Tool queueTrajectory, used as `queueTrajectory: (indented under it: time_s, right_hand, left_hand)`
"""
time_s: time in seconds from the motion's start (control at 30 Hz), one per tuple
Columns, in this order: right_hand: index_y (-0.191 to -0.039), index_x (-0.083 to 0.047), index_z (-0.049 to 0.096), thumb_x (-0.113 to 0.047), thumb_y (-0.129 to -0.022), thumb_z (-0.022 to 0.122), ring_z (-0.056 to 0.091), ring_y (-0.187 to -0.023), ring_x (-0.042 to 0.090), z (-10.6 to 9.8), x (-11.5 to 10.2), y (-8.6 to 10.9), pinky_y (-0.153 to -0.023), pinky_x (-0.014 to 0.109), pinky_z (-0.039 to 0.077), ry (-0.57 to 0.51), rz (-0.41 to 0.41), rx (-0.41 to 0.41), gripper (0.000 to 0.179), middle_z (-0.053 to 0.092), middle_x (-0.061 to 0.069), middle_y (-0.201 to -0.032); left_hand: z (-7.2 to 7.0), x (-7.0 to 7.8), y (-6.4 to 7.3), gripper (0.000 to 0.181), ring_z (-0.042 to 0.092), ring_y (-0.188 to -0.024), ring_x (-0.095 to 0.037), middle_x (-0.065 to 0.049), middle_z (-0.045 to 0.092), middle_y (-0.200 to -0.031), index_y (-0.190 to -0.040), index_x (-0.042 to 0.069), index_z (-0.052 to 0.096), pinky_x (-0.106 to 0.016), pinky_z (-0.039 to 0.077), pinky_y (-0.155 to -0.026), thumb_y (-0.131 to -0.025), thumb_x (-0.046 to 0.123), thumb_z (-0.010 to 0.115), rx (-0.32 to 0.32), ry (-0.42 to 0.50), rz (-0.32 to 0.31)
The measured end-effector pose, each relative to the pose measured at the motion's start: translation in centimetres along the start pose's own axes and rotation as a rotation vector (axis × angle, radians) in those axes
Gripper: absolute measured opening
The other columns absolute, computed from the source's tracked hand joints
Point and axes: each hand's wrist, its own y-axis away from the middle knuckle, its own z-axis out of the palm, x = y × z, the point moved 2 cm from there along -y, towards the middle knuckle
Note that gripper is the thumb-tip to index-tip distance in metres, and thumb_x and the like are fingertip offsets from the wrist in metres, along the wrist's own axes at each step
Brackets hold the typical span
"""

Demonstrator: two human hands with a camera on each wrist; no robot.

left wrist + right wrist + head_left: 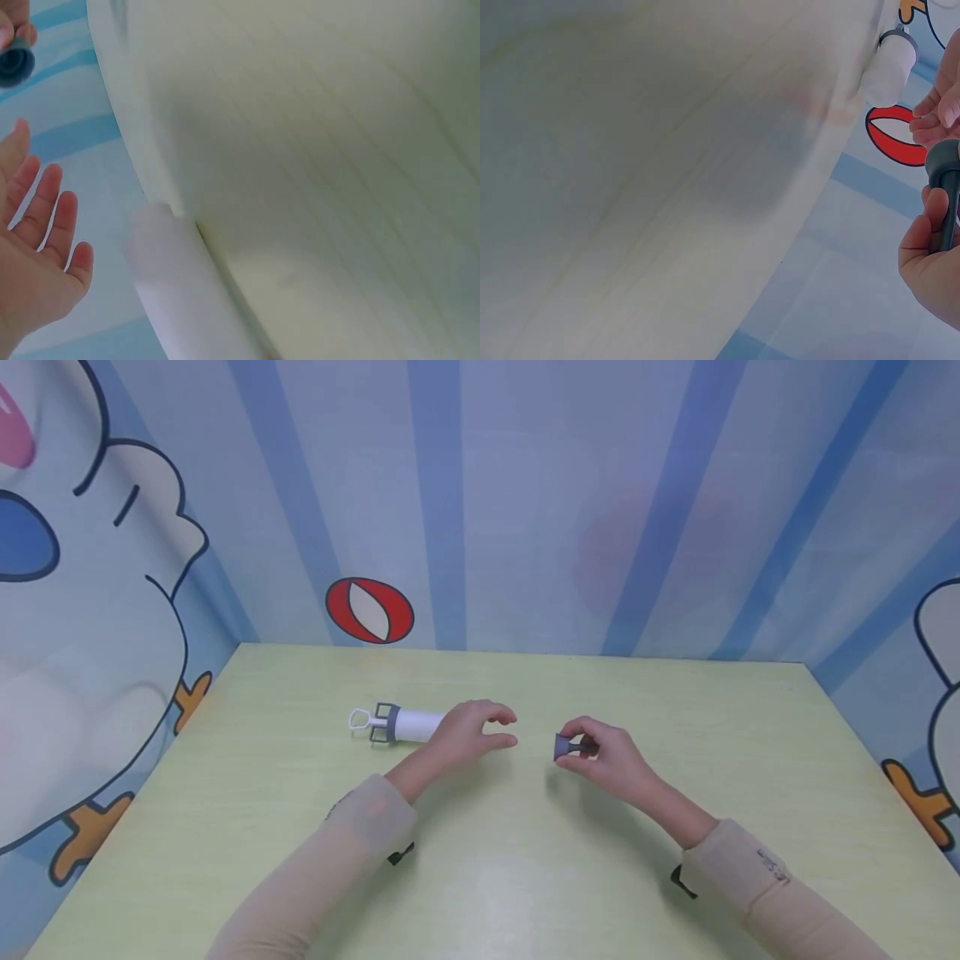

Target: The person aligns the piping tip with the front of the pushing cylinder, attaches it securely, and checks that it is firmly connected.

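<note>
A white cylinder (pixel 416 725) lies on its side at the middle left of the table in the head view. Its left end carries a dark grey collar (pixel 392 724) with two side loops, and a white pull handle (pixel 361 720) sticks out beyond that. My left hand (pixel 468 735) hovers over the cylinder's right end, thumb and fingers apart with nothing between them. To the right, my right hand (pixel 611 758) pinches a dark grey nozzle-like piece (pixel 562 747) with a flared end facing left. In the right wrist view this grey piece (pixel 941 161) shows a round head on a narrow stem.
The pale green tabletop (pixel 495 860) meets a blue striped backdrop (pixel 517 527) at the back edge. Printed cartoon figures cover the side walls, and a red and white oval (pixel 370 610) is printed on the backdrop.
</note>
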Motion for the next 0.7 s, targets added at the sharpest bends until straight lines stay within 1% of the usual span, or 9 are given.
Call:
queueTrajectory:
  time_s: [0.1,0.2,0.3,0.4,0.57,0.7]
  right_hand:
    - [-0.099,-0.005,0.058,-0.013,-0.074,0.070,0.054,-0.072,0.014,-0.1,0.2,0.1,-0.064,0.022,0.046,-0.002,0.005,0.000,0.029,0.062,0.008,-0.090]
    - [-0.099,-0.005,0.058,-0.013,-0.074,0.070,0.054,-0.072,0.014,-0.2,0.3,0.1,-0.063,0.022,0.046,-0.002,0.008,-0.001,0.029,0.062,0.009,-0.091]
    - [-0.099,-0.005,0.058,-0.013,-0.074,0.070,0.054,-0.073,0.014,-0.2,0.4,0.2,-0.063,0.022,0.046,0.001,0.009,-0.001,0.029,0.062,0.009,-0.091]
    - [-0.099,-0.005,0.058,-0.014,-0.075,0.069,0.054,-0.072,0.014,-0.3,0.5,0.2,-0.063,0.022,0.046,0.001,0.006,0.000,0.028,0.062,0.009,-0.091]
    - [-0.099,-0.005,0.058,-0.013,-0.075,0.069,0.054,-0.073,0.014,-0.3,0.6,0.3,-0.063,0.022,0.046,0.006,0.009,-0.001,0.028,0.062,0.009,-0.091]
    - [-0.100,-0.005,0.058,-0.012,-0.074,0.070,0.053,-0.072,0.014,-0.3,0.7,0.3,-0.063,0.022,0.046,0.007,0.014,0.001,0.029,0.062,0.009,-0.091]
  left_hand:
    - [-0.7,-0.8,0.0,0.037,0.053,-0.108,-0.019,0.000,0.060,-0.112,-0.113,0.015,0.059,-0.036,0.038,-0.094,-0.080,0.029,0.065,0.001,-0.055,0.000]
    - [-1.3,-1.5,0.0,0.038,0.050,-0.111,-0.018,0.002,0.060,-0.115,-0.114,0.017,0.060,-0.040,0.032,-0.098,-0.079,0.030,0.065,-0.001,-0.126,-0.005]
    - [-1.7,-2.2,0.0,0.040,0.047,-0.115,-0.018,0.003,0.057,-0.118,-0.116,0.020,0.058,-0.044,0.029,-0.099,-0.078,0.032,0.066,-0.024,-0.210,-0.022]
    - [-2.2,-2.8,0.1,0.045,0.041,-0.120,-0.020,0.003,0.054,-0.123,-0.119,0.023,0.056,-0.046,0.026,-0.100,-0.077,0.035,0.066,-0.059,-0.282,-0.039]
    - [-3.0,-3.9,0.4,0.054,0.034,-0.125,-0.025,0.000,0.051,-0.128,-0.124,0.024,0.051,-0.051,0.022,-0.100,-0.075,0.037,0.068,-0.107,-0.356,-0.067]
    - [-3.6,-4.7,0.7,0.058,0.035,-0.123,-0.025,-0.001,0.050,-0.128,-0.126,0.025,0.049,-0.052,0.021,-0.100,-0.073,0.037,0.069,-0.130,-0.385,-0.088]
